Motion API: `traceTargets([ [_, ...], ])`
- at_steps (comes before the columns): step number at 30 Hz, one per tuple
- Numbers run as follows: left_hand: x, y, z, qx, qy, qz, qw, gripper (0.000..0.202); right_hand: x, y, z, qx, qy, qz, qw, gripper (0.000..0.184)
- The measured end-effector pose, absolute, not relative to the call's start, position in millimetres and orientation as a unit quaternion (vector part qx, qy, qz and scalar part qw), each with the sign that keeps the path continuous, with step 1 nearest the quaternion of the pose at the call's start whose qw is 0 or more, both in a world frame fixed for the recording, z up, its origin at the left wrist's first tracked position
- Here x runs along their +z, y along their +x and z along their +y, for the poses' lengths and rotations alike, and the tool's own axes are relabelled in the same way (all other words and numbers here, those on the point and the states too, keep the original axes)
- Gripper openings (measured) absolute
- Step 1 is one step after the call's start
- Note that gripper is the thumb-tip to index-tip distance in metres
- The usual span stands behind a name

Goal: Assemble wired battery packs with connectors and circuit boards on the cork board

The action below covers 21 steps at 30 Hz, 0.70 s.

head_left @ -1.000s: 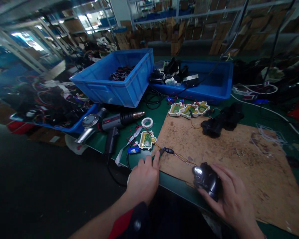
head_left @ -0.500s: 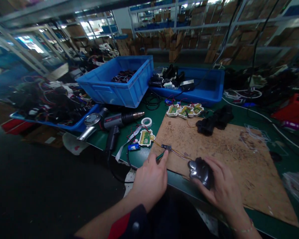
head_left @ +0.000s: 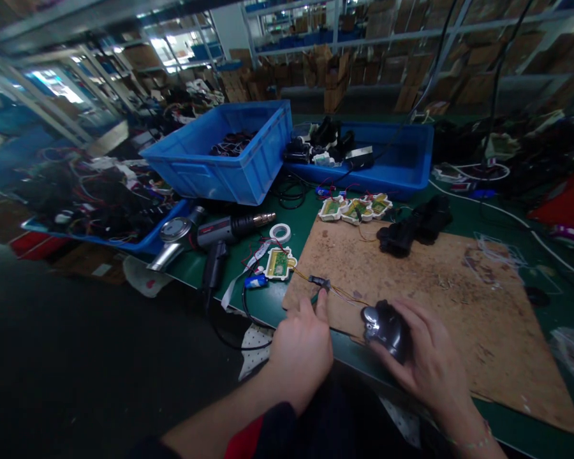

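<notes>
My left hand (head_left: 303, 341) is closed around a thin green tool (head_left: 315, 297), mostly hidden by the fingers, so its kind does not show. The outstretched index finger touches a small black sleeve-like piece (head_left: 319, 282) on the wires. Thin wires (head_left: 347, 296) run from that piece to a glossy black housing (head_left: 387, 328) with a silvery rounded part. Around this housing my right hand (head_left: 425, 357) is closed, at the board's front edge. On the other side, wires lead to a white-framed green circuit board (head_left: 280, 264) left of the brown board (head_left: 430, 306).
A heat gun (head_left: 224, 236) lies at left beside a roll of white tape (head_left: 280, 233) and a blue cylinder (head_left: 256, 281). Behind stand two blue bins (head_left: 205, 175) (head_left: 397, 182). Black parts (head_left: 414, 229) and several white-framed circuit boards (head_left: 356, 209) sit at the board's far edge.
My left hand has shifted slightly right, and less of the green tool shows. My right hand keeps its hold on the black housing.
</notes>
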<state>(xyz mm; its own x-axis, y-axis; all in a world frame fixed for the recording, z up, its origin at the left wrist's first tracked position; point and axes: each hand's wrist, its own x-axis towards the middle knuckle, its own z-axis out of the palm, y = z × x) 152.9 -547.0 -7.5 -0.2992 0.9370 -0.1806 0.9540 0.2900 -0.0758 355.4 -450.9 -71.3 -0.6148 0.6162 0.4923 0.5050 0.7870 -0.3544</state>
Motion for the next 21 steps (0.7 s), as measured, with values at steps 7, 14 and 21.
traceTargets([
  [7, -14, 158, -546, -0.094, 0.585, 0.804, 0.041, 0.062, -71, 357, -451, 0.093, -0.312, -0.895, 0.303, 0.071],
  [14, 11, 125, -541, -0.066, 0.617, 0.783, 0.04, 0.054, -71, 357, -452, 0.097, -0.31, -0.893, 0.313, 0.07],
  [21, 17, 58, -483, 0.048, 0.664, 0.745, -0.046, 0.053, -71, 356, -453, 0.095, -0.315, -0.892, 0.311, 0.07],
])
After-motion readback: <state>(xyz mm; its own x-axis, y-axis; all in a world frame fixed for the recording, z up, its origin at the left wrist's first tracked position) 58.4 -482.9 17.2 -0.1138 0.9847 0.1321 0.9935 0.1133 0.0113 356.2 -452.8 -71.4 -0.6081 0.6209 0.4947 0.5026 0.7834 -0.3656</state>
